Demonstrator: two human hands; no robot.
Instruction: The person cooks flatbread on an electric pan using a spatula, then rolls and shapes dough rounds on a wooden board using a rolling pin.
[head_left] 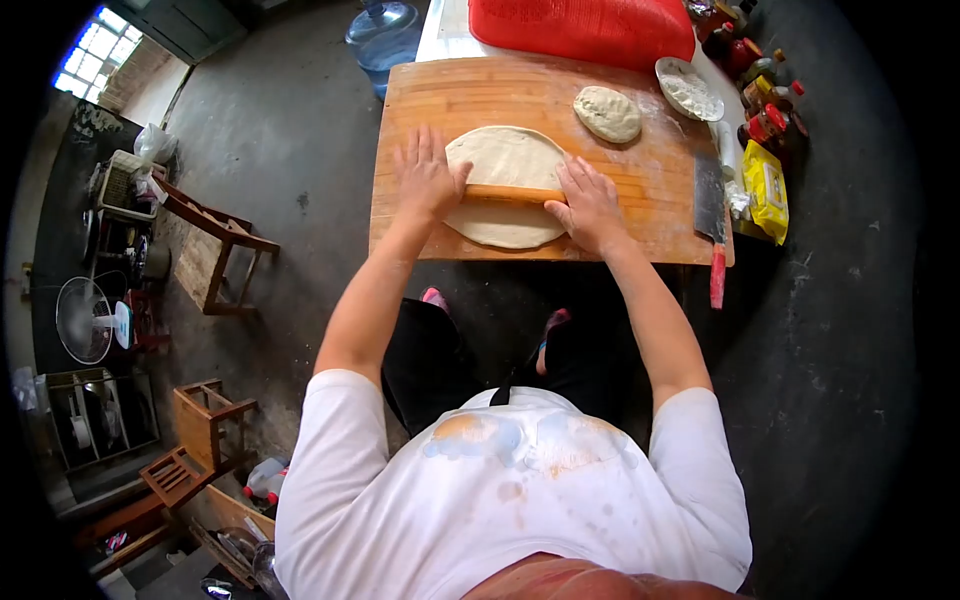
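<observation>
A wooden rolling pin (pixel 510 194) lies across a flattened round of dough (pixel 505 155) on the wooden board (pixel 415 90). My left hand (pixel 428 178) rests palm down over the pin's left end, its fingers stretched forward and apart. Over the right end lies my right hand (pixel 590 203), fingers spread and thumb apart, pressing on the pin. Both palms hide the ends of the pin. Beyond the right hand sits a smaller, thicker piece of dough (pixel 608 114), apart from the rolled one.
A cleaver (pixel 709 205) lies along the board's right side, its red handle past the front edge. A bowl of flour (pixel 689 89) stands at the back right, near a red cover (pixel 580 30). Bottles and a yellow packet (pixel 765 190) line the right; a water jug (pixel 384 42) stands left.
</observation>
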